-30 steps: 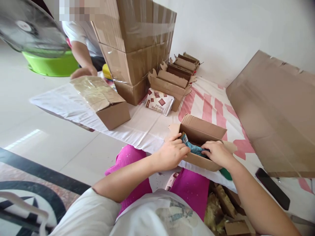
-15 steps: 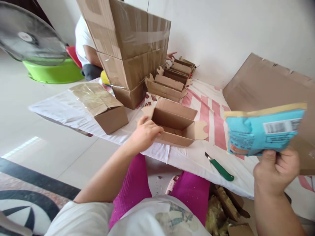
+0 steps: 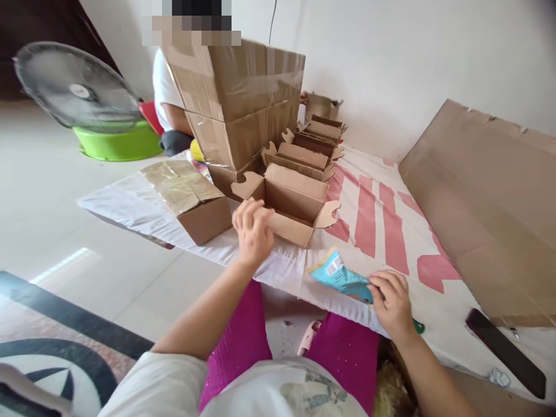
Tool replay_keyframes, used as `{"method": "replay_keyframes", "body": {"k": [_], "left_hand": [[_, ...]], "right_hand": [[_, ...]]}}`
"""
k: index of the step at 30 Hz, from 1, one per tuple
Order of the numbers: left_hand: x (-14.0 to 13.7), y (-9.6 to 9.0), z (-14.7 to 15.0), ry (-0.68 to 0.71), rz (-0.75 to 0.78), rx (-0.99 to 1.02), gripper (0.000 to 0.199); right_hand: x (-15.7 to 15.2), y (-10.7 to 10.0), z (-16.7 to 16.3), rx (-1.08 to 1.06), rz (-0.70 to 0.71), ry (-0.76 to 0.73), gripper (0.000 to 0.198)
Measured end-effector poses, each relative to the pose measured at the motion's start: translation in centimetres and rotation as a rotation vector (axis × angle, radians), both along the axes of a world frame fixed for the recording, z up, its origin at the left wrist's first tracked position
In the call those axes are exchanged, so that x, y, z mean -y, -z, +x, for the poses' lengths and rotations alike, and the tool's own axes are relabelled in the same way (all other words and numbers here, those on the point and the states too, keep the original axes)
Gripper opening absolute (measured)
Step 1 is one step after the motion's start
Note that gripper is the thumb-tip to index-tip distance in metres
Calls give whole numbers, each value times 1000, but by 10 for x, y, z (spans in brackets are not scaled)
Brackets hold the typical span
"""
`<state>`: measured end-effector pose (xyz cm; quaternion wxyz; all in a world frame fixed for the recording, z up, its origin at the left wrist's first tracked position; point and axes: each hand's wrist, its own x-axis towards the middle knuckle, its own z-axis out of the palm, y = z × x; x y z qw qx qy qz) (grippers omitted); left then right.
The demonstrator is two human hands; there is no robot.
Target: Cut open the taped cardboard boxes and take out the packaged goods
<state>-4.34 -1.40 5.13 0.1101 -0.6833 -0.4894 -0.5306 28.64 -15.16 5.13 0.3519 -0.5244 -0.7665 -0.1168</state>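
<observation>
My right hand (image 3: 393, 301) pinches one end of a light-blue packet (image 3: 341, 275) with a barcode label, held over the table's front edge. An open cardboard box (image 3: 291, 223) stands in front of me with its end flaps spread outward. My left hand (image 3: 254, 231) is at the box's near left corner, its fingers curled over the edge. Behind my right wrist only the green handle end of a knife (image 3: 419, 327) shows; its blade is hidden.
A taped box (image 3: 186, 197) lies left of the open one. Tall stacked cartons (image 3: 243, 104) and a row of open boxes (image 3: 304, 153) stand behind. A large cardboard sheet (image 3: 482, 214) and a black phone-like object (image 3: 506, 353) are at right. Behind the cartons sits a person (image 3: 174, 110).
My right hand has brought the blue packet left and down, from the far right toward the open box. The box has shifted and turned a little, with my left hand still at its corner.
</observation>
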Motion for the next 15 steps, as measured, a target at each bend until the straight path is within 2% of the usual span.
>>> {"method": "replay_keyframes", "body": {"k": [2, 3, 5, 6, 8, 10, 12, 15], "left_hand": [[26, 14, 25, 200, 130, 5, 30], [38, 22, 38, 347, 119, -17, 30], [57, 39, 62, 530, -53, -39, 38], [63, 48, 72, 568, -181, -45, 48], [69, 63, 89, 581, -435, -75, 67], [68, 74, 98, 582, -625, -133, 75], [66, 80, 101, 595, -714, -194, 76], [63, 82, 101, 596, -721, -233, 76]], "right_hand": [[-7, 18, -7, 5, -2, 41, 12], [-10, 27, -10, -15, 2, 71, 12], [-14, 43, -16, -103, 10, 143, 14], [-16, 50, -19, -160, 7, 182, 22], [-17, 64, -23, -274, -16, 252, 52], [-15, 77, -27, -367, -72, 294, 75], [-13, 86, -29, -436, -144, 321, 85], [-11, 94, -30, -516, -237, 353, 91]]}}
